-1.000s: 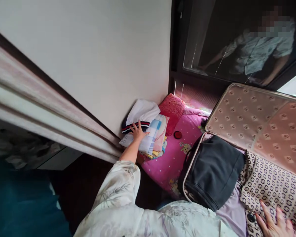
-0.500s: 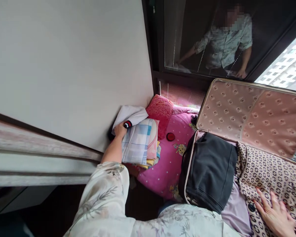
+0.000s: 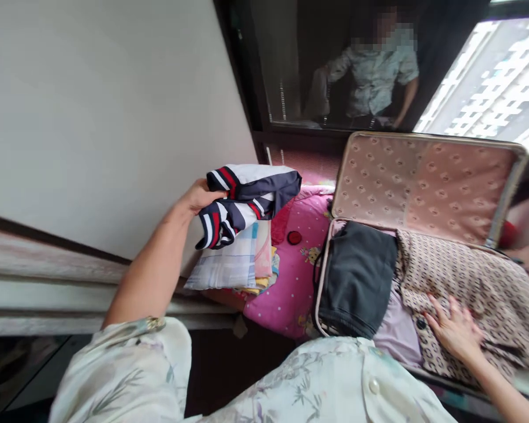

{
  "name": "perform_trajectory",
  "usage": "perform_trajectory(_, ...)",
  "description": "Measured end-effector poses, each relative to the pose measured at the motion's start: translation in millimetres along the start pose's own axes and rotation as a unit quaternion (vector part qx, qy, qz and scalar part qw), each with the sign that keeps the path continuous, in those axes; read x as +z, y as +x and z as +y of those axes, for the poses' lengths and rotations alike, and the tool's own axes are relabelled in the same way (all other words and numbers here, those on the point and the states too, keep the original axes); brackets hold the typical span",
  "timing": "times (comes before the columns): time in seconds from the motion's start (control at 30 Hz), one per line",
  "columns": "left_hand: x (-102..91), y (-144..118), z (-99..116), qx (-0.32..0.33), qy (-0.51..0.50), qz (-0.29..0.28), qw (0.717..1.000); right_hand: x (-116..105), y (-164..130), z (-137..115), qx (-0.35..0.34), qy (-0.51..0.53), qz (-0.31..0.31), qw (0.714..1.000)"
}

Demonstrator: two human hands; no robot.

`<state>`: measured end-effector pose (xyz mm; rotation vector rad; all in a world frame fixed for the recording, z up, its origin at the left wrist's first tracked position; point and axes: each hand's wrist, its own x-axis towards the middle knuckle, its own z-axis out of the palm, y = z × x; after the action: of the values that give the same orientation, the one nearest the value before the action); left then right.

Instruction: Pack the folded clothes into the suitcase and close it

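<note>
The left hand (image 3: 199,197) grips a folded navy-and-white striped garment (image 3: 244,200) by its left edge, held above the stack of folded clothes (image 3: 235,264) at the bed's wall-side edge. The right hand (image 3: 454,329) lies flat, fingers spread, on the patterned cloth (image 3: 467,282) in the open suitcase (image 3: 423,176).

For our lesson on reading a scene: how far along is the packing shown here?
Done: a dark folded garment and a patterned garment already lie in the open suitcase. In hand: the left hand lifts a navy striped garment, while the right hand presses the patterned one. Left: a folded stack beside the suitcase.
</note>
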<state>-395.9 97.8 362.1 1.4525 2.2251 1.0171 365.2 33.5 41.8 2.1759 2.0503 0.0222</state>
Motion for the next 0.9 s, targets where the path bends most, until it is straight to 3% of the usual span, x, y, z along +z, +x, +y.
perform_trajectory(0.07, 13.4, -13, 41, 0.041, -0.082, -0.067, 0.994, -15, -4, -11, 0.015, 0.005, -0.021, 1.0)
perform_trajectory(0.17, 37.9, -30, 101, 0.094, -0.127, -0.096, 0.983, -27, -6, -18, 0.015, 0.015, -0.025, 0.999)
perform_trajectory(0.23, 60.1, -48, 141, 0.123, -0.107, -0.11, 0.98, -28, -7, -18, 0.01, 0.024, -0.017, 1.0)
perform_trajectory(0.3, 94.1, -82, 176, 0.166, -0.034, -0.131, 0.977, -26, -8, -16, 0.003, 0.034, -0.01, 0.999)
perform_trajectory(0.37, 146.8, -135, 201, 0.223, 0.073, -0.159, 0.959, -23, -9, -14, -0.002, 0.047, -0.008, 0.999)
perform_trajectory(0.43, 217.7, -203, 209, 0.252, 0.159, -0.197, 0.934, -21, -10, -14, -0.006, 0.061, -0.007, 0.998)
perform_trajectory(0.53, 329.8, -304, 193, 0.232, 0.214, -0.329, 0.89, -17, -13, -10, -0.018, 0.079, -0.001, 0.997)
perform_trajectory(0.6, 382.0, -349, 175, 0.239, 0.23, -0.352, 0.875, -15, -14, -5, -0.033, 0.095, 0.001, 0.995)
perform_trajectory(0.63, 396.3, -361, 167, 0.244, 0.239, -0.371, 0.864, -15, -14, -1, -0.041, 0.107, -0.002, 0.993)
perform_trajectory(0.7, 401.1, -369, 155, 0.265, 0.228, -0.419, 0.838, -17, -12, 7, -0.048, 0.149, -0.008, 0.988)
perform_trajectory(0.8, 370.4, -355, 143, 0.325, 0.146, -0.469, 0.808, -27, -1, 13, -0.049, 0.267, 0.019, 0.962)
perform_trajectory(0.83, 358.4, -349, 140, 0.335, 0.118, -0.453, 0.818, -31, 4, 11, -0.053, 0.319, 0.033, 0.946)
perform_trajectory(0.9, 342.0, -334, 135, 0.298, 0.088, -0.366, 0.877, -42, 14, 2, -0.059, 0.427, 0.04, 0.901)
